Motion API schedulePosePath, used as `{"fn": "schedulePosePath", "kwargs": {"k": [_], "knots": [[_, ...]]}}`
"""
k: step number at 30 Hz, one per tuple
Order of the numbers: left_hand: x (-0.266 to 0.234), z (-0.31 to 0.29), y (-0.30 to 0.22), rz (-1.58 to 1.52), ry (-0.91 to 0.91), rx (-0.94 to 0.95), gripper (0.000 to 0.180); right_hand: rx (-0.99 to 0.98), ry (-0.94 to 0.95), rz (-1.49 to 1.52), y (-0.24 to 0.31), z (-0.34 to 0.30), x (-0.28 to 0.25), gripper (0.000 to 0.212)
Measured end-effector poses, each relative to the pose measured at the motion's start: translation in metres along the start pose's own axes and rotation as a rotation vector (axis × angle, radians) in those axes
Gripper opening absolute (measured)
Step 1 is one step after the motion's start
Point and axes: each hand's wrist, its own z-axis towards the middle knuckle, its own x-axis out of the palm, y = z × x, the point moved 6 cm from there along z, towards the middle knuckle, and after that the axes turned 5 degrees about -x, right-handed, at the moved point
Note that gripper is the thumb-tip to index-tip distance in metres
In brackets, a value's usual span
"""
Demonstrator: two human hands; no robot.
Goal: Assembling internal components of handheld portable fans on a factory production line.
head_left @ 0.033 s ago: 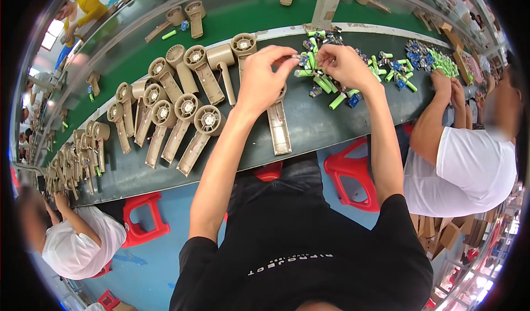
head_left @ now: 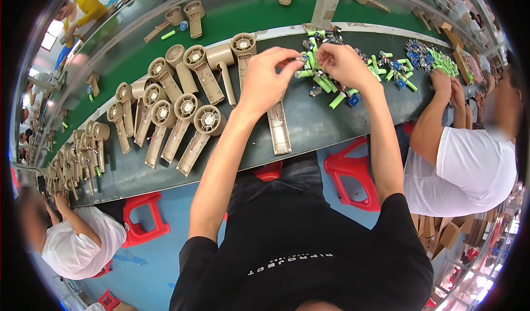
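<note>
My left hand [head_left: 269, 76] is raised over the bench, thumb and forefinger closed on a small blue circuit board [head_left: 303, 59]. Facing it, my right hand [head_left: 346, 65] has its fingers bent together in a pinch; what they hold is too small to make out. Green battery cells [head_left: 326, 83] with wires and blue boards lie heaped under and around both hands. Beneath my left wrist, an opened beige fan housing [head_left: 279, 127] lies on the bench, its handle pointing toward me and its upper part partly hidden by my hand.
Several beige handheld fans [head_left: 186, 106] lie in rows at the left. More cells and boards [head_left: 419, 57] spread right, near a co-worker in white [head_left: 469, 167]. Behind the dark bench [head_left: 243, 140] runs a green conveyor [head_left: 127, 57]; a metal post [head_left: 328, 4] rises ahead. Red stools [head_left: 353, 173] stand below.
My left fingertips have shifted slightly down and right, toward the right hand. The right hand stays nearly where it was.
</note>
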Motion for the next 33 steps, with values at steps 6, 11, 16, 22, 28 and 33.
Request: {"fn": "schedulePosePath", "kwargs": {"k": [6,11,16,22,28,33], "knots": [[0.039,-0.01,-0.002,0.286,0.147,0.184,0.014,0.07,-0.129,0.074,0.017,0.004,-0.001,0.009],[0.049,-0.017,0.004,0.384,0.064,0.254,0.006,0.101,-0.378,0.764,0.004,-0.009,0.0,0.011],[0.031,-0.016,-0.004,0.348,-0.095,0.232,0.01,0.246,-0.243,0.843,0.0,-0.02,0.011,0.018],[0.021,-0.018,-0.001,0.323,-0.079,0.197,0.013,0.014,-0.105,0.7,0.015,-0.025,0.014,0.046],[0.015,-0.022,-0.004,0.345,-0.06,0.24,0.013,0.14,-0.078,0.367,0.003,-0.027,0.011,0.034],[0.017,-0.022,-0.01,0.306,-0.051,0.245,0.012,-0.088,-0.526,-0.004,0.023,-0.034,-0.017,0.026]]}}
